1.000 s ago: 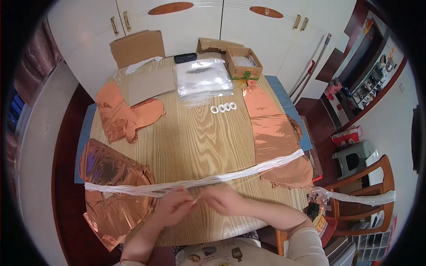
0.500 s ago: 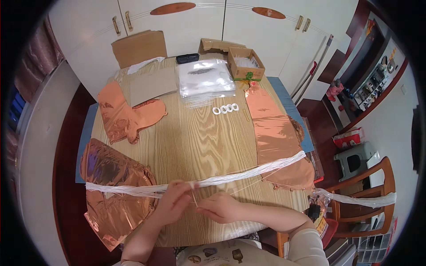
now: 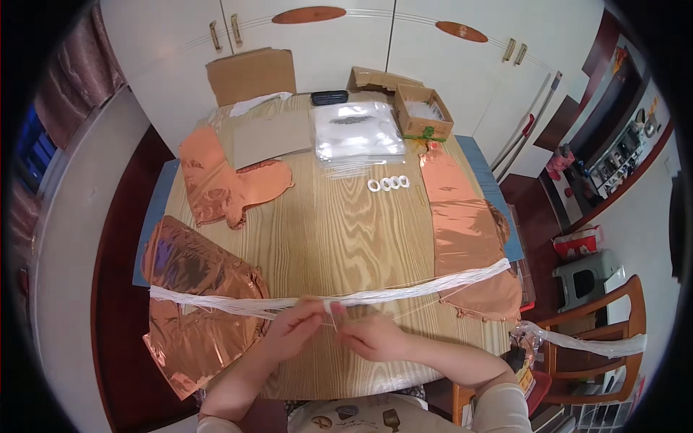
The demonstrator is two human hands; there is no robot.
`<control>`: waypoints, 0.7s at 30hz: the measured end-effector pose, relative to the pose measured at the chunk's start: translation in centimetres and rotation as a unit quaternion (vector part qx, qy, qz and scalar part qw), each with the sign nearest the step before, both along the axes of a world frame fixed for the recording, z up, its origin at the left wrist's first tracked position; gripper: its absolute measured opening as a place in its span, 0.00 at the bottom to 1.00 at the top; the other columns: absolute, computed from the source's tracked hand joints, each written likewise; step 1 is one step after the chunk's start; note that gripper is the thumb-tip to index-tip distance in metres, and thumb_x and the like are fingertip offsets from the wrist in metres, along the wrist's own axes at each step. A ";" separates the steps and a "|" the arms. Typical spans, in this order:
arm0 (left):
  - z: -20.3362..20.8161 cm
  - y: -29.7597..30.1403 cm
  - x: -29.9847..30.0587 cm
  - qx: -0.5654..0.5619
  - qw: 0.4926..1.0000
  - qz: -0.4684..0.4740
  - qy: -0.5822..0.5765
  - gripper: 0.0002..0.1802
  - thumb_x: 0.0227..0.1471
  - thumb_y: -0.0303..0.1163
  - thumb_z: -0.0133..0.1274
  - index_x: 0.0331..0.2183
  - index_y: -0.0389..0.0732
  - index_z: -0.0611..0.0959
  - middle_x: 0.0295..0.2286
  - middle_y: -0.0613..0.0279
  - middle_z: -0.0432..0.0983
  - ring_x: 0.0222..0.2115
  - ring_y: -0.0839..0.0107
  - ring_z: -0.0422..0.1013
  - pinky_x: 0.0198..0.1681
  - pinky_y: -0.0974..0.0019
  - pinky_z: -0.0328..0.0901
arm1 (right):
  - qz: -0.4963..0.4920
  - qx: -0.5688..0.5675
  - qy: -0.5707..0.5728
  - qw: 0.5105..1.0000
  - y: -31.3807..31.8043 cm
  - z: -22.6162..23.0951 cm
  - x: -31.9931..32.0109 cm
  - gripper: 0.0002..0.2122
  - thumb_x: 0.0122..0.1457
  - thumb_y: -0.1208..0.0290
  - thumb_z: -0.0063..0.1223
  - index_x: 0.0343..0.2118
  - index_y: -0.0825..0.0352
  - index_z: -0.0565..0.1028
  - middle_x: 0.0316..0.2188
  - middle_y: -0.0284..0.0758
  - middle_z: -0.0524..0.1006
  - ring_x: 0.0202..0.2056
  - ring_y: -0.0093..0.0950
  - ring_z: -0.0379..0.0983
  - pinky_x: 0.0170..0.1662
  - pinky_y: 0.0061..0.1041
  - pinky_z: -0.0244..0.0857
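Observation:
A long bundle of white strings [image 3: 404,291] lies stretched sideways across the near part of the table. At its middle my left hand [image 3: 292,329] is closed, its fingers curled against the bundle. Just to the right my right hand [image 3: 377,338] pinches a thin white string below the bundle; its fingertips are partly hidden. A loose strand slants up from there to the right. Under the bundle's left end lies a rose-gold foil balloon [image 3: 201,263], flat and crinkled. The right end crosses another flat foil balloon [image 3: 465,242].
A third foil balloon [image 3: 211,177] lies far left. Several white rings [image 3: 373,185] sit in a row near clear plastic bags [image 3: 361,144]. Behind are a cardboard sheet [image 3: 271,138], a black case [image 3: 329,97] and an open carton [image 3: 426,130]. A wooden chair [image 3: 637,310] stands at right.
The view has shifted, so the table appears farther right. My hands stay close together at the bundle's middle, with the right one still pinching the thin string.

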State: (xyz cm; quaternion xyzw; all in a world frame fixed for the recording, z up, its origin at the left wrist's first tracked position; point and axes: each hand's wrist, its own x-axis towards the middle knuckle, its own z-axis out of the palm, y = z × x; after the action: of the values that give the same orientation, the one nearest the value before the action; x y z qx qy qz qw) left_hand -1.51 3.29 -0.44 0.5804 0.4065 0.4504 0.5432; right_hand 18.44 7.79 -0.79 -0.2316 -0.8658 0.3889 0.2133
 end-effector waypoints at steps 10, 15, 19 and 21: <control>0.5 0.4 -0.6 0.069 0.987 -0.067 0.131 0.09 0.50 0.23 0.43 0.33 0.37 0.77 0.29 0.62 0.71 0.30 0.71 0.65 0.37 0.67 0.59 | -0.002 -0.025 0.148 0.989 -0.1 0.8 -0.3 0.05 0.51 0.76 0.44 0.30 0.65 0.72 0.20 0.39 0.73 0.21 0.36 0.72 0.24 0.30 0.65; 0.5 0.3 -0.3 0.024 0.998 -0.056 0.034 0.08 0.50 0.23 0.44 0.33 0.37 0.77 0.28 0.64 0.71 0.31 0.74 0.64 0.35 0.67 0.60 | -0.027 0.017 0.013 0.999 -0.1 0.2 -0.1 0.05 0.51 0.75 0.45 0.30 0.65 0.73 0.20 0.39 0.73 0.21 0.36 0.72 0.25 0.30 0.66; 0.3 0.2 -0.4 -0.001 0.995 -0.085 0.047 0.08 0.50 0.23 0.45 0.33 0.37 0.77 0.27 0.66 0.70 0.31 0.77 0.64 0.33 0.69 0.59 | -0.079 -0.053 0.101 0.990 0.3 0.7 -0.2 0.04 0.50 0.73 0.47 0.29 0.65 0.72 0.18 0.37 0.73 0.21 0.36 0.72 0.25 0.30 0.65; 0.2 0.0 -0.4 -0.065 0.993 -0.092 -0.044 0.07 0.50 0.23 0.45 0.33 0.37 0.77 0.27 0.66 0.70 0.31 0.78 0.63 0.33 0.70 0.59 | -0.058 -0.011 0.043 0.997 0.4 -0.1 -0.4 0.03 0.50 0.74 0.47 0.28 0.65 0.73 0.17 0.37 0.72 0.20 0.35 0.71 0.23 0.28 0.64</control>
State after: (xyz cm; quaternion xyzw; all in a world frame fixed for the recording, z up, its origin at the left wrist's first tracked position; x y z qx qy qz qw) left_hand -1.95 3.28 -0.23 0.5588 0.3555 0.3963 0.6359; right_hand 18.05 8.14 -0.87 -0.2669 -0.8364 0.3950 0.2705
